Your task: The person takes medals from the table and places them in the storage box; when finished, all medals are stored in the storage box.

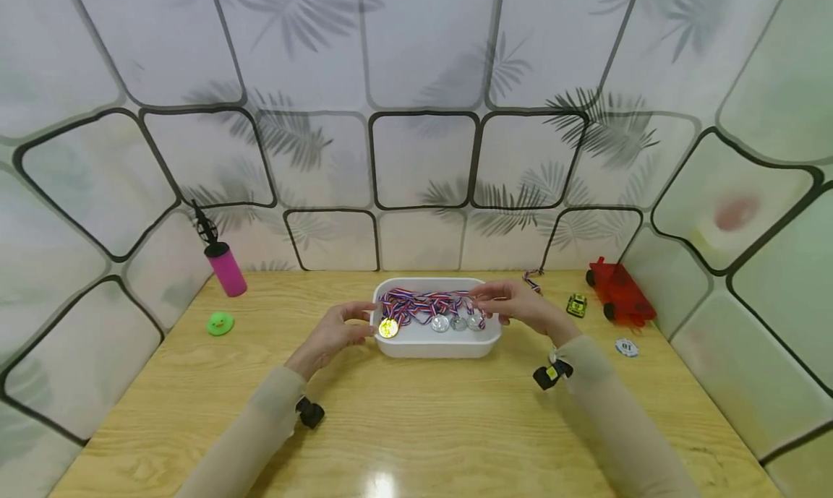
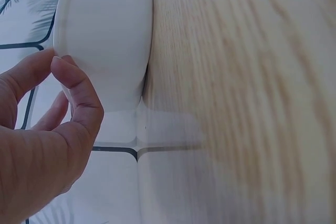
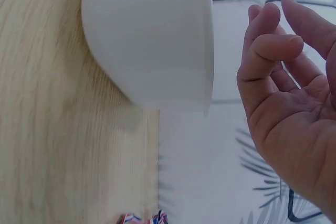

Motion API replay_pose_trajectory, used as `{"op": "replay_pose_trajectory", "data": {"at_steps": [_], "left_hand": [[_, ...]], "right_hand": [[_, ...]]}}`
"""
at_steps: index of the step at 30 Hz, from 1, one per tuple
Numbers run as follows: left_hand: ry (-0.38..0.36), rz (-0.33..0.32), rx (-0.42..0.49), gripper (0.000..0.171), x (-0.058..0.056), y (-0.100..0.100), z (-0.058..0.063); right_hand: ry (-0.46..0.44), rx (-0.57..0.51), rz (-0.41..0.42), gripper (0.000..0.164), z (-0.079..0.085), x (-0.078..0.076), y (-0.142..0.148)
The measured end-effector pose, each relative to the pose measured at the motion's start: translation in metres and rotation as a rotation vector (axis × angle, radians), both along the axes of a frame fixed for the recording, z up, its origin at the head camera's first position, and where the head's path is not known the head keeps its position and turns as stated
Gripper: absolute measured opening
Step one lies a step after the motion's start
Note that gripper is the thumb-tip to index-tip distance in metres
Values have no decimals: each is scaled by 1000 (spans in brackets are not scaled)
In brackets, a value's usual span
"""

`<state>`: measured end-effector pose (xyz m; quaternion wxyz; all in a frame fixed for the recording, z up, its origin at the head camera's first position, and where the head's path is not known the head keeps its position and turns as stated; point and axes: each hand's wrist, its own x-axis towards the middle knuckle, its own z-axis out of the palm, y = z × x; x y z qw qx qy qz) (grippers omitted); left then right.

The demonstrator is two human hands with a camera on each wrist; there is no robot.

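A white plastic tub (image 1: 436, 350) stands on the wooden table. Inside it lie a gold medal (image 1: 388, 328), a silver medal (image 1: 440, 324) and two more silver ones to its right, with tangled red, white and blue ribbons (image 1: 416, 301) behind them. At the tub's left end, my left hand (image 1: 336, 332) pinches the rim between thumb and fingers, as the left wrist view shows close up. My right hand (image 1: 517, 304) hovers over the right end of the tub, fingers loosely bent, and the right wrist view (image 3: 294, 93) shows nothing in them.
On the left are a pink and black hand pump (image 1: 225, 268) and a green rubber duck (image 1: 220, 323). To the right lie a striped ribbon (image 1: 532, 280), a yellow toy car (image 1: 576, 305), a red toy vehicle (image 1: 621, 295) and a poker chip (image 1: 627, 348). A patterned curtain (image 1: 423, 158) surrounds the table.
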<state>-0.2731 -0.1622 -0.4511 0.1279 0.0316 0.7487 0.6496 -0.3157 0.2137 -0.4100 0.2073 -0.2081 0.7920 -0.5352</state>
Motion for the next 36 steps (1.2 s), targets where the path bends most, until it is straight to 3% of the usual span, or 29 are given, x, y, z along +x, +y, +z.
{"op": "replay_pose_trajectory", "data": {"at_steps": [6, 14, 23, 30, 36], "left_hand": [[25, -12, 9, 55, 2, -1, -3], [-3, 2, 16, 54, -1, -1, -5], [-9, -17, 36, 57, -1, 0, -4], [-4, -31, 49, 57, 1, -2, -3], [-9, -36, 52, 58, 1, -1, -2]], "right_hand": [[25, 7, -21, 48, -6, 3, 22], [36, 77, -37, 47, -13, 10, 55], [15, 140, 48, 47, -20, 22, 95], [32, 149, 29, 46, -24, 28, 116], [37, 223, -23, 43, -32, 33, 129]]}}
